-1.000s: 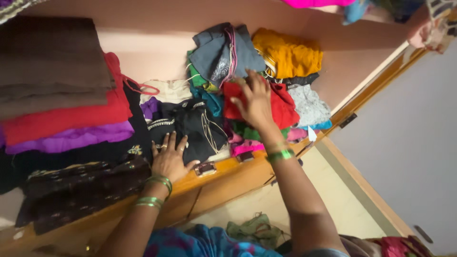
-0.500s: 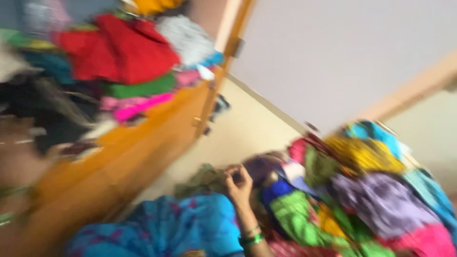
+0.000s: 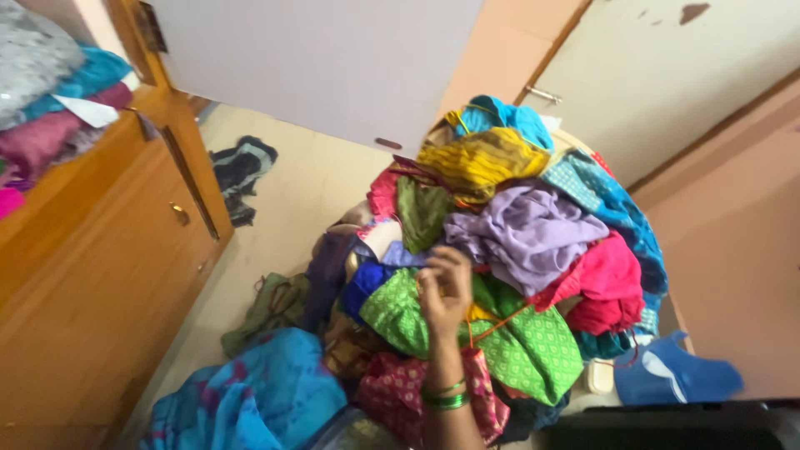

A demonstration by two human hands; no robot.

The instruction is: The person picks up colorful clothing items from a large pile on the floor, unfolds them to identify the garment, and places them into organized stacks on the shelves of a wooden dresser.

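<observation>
One view is all we are getting, from the head camera: our right hand (image 3: 444,292) is resting on the heap of clothes (image 3: 508,275), fingers curled around a fold of the green dotted cloth (image 3: 517,350) near the heap's front; whether it is truly gripped, we cannot tell. Our left hand is staying out of sight. We are judging it best to lift one piece from the top, since the orange string (image 3: 500,321) is crossing the green cloth and may snag. The wooden cupboard (image 3: 92,275) is standing to the left, a blue plastic scoop (image 3: 675,379) lying beside the heap.
</observation>
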